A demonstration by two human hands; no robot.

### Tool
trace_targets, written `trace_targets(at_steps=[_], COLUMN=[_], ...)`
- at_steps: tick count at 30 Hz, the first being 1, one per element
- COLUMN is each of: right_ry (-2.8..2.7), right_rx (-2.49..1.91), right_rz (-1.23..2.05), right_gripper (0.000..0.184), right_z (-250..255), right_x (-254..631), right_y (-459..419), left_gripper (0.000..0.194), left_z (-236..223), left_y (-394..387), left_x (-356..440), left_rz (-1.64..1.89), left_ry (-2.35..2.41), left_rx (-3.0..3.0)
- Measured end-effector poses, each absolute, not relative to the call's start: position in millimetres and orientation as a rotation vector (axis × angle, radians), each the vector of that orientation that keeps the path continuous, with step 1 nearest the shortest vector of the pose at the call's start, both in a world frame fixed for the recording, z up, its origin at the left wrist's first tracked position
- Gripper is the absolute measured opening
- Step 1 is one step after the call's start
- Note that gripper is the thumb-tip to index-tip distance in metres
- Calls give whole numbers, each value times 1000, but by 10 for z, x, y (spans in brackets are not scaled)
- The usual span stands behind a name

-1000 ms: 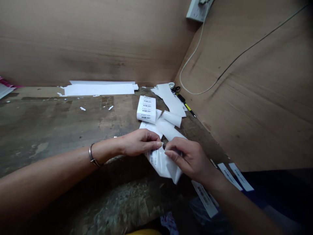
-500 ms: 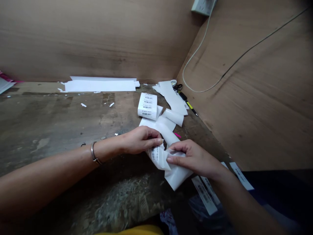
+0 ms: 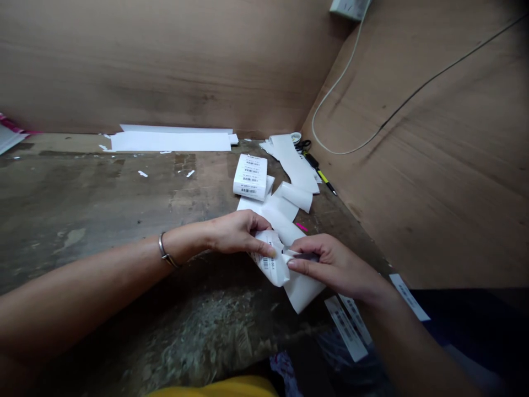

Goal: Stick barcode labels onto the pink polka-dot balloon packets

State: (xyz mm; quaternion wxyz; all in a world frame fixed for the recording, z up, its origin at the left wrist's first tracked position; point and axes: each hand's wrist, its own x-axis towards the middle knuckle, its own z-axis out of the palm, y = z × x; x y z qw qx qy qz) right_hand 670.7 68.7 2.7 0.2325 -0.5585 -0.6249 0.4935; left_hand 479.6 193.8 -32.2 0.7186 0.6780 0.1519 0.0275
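Head view: barcode label strip (image 3: 275, 273) at six o'clock, between both hands.
Left hand (image 3: 236, 232): thumb and fingers pinching the strip.
Right hand (image 3: 334, 266): pinching the strip's edge.
Folded barcode labels (image 3: 251, 175): eleven o'clock from the hands.
Yellow-and-black pen (image 3: 325, 179): one o'clock.
Pink-edged packet (image 3: 10, 138): ten o'clock, contents unclear.

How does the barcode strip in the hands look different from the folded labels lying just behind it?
The barcode strip is pinched by the left hand and right hand; the folded labels rest untouched. The barcode strip bends unevenly; the folded labels form a neat bundle. Print on the barcode strip is turned sideways; on the folded labels it runs nearly level. Both are white with black barcodes.
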Motion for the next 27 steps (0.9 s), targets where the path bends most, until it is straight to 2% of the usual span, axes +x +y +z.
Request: trace_targets(at_steps=[10,24,27], right_ry=[-1732,-1839,-1688], right_rx=[-1590,-1562,-1695], right_rz=[1275,1450,1342], right_gripper=[24,28,24], right_z=[27,213,250], right_x=[6742,6871,7001], right_y=[622,516,478], left_gripper=[23,18,20], left_z=[-397,-423,-457], left_y=[1952,2003,2022], left_x=[4799,4737,4738], left_rz=[88,151,154], left_ry=[365,498,503], left_rx=[1499,1473,1515])
